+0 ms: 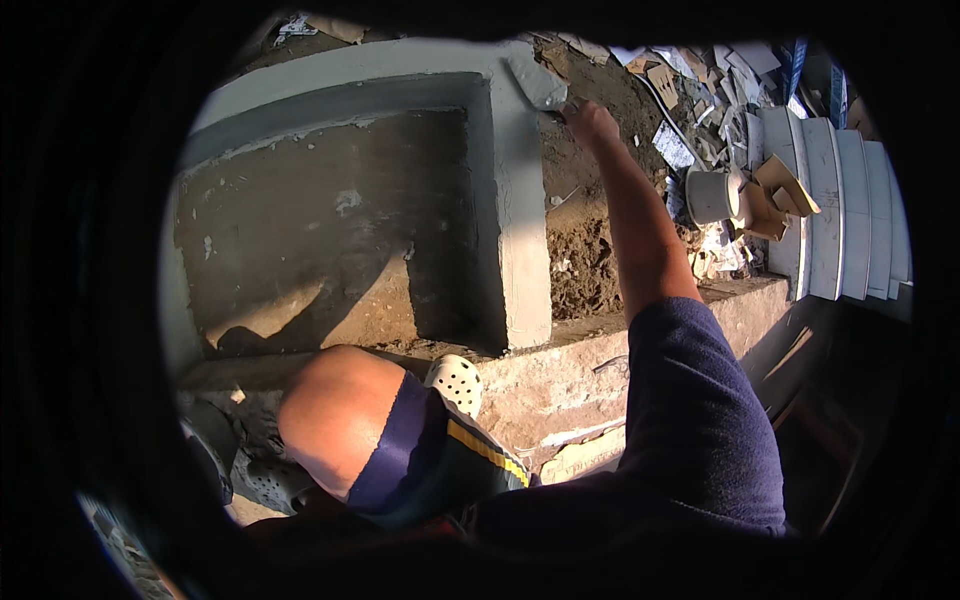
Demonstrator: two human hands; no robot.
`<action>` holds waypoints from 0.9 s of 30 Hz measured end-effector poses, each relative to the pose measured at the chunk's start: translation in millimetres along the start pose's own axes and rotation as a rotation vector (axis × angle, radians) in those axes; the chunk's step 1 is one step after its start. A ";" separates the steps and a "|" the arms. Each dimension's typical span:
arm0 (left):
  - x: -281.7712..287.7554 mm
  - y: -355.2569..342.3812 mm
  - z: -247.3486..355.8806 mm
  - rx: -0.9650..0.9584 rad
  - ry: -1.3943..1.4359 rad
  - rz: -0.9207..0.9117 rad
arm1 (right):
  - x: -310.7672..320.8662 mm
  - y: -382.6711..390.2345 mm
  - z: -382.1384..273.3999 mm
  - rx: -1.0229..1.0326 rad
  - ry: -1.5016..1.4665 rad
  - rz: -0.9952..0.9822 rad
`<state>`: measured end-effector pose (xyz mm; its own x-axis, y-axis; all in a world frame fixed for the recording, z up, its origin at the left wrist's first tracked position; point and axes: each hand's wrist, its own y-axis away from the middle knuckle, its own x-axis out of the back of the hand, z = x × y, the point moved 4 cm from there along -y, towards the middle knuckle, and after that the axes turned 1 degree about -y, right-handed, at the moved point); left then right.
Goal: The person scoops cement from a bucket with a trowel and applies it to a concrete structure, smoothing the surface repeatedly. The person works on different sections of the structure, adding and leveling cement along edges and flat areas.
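My right hand (592, 125) is closed around the handle of a trowel (540, 82) at the far end of my stretched-out arm. A pale grey, plaster-like coat covers the trowel's blade, which lies at the far right corner of a smooth grey-white ledge (518, 210). That ledge frames a sunken rectangular bed with a brown dirt floor (330, 220). How firmly the blade presses on the ledge is hard to tell. My left hand is out of view.
Right of the ledge lie rough soil (580, 265), scattered paper and cardboard scraps, a grey-white bucket (712, 196) and an open cardboard box (775, 200). Pale steps (825, 200) stand at far right. My bent knee (340, 415) and a cream clog (456, 384) are near the concrete edge (540, 385).
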<state>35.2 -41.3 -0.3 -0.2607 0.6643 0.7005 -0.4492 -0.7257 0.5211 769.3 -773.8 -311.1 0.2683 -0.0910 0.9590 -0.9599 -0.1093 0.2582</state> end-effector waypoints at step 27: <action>-30.0 -8.4 60.2 0.013 0.047 -0.311 | -69.2 361.4 66.5 0.502 0.143 -0.636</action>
<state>98.2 -65.9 3.7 -0.1525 0.8620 0.4834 -0.5024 -0.4889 0.7132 409.2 -872.8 -291.9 0.7029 0.2614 0.6615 -0.4680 -0.5304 0.7069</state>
